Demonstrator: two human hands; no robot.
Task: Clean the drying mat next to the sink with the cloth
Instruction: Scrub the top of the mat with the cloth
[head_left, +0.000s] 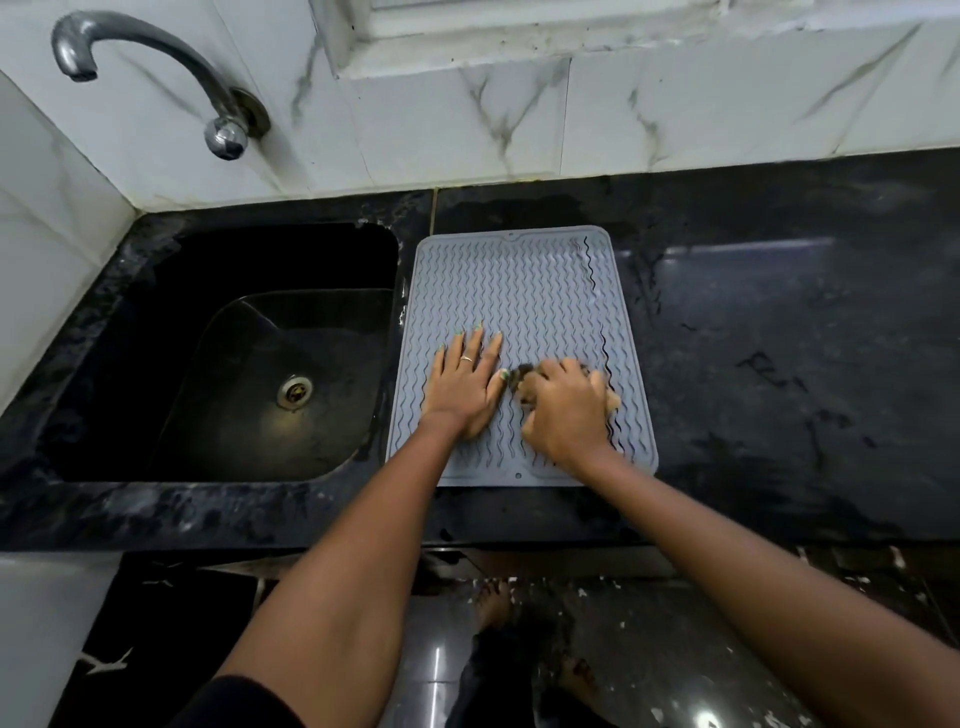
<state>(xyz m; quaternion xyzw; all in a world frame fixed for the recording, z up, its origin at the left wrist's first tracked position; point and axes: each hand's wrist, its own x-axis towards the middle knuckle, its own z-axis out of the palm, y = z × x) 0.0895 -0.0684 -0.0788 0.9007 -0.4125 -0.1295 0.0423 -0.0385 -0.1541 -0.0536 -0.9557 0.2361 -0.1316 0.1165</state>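
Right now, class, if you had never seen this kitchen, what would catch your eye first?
The grey drying mat with wavy ridges stands out on the black counter, just right of the dark sink. On its near half, the left hand lies flat with fingers spread, while the right hand is closed on a bunched cloth. A curved metal tap juts from the marble-tiled wall above the sink.

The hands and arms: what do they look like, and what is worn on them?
Both forearms are bare, with no sleeves in view. The left hand has a thin silver ring on one finger and green-painted nails. The right hand shows no ring or watch; its nails are hidden.
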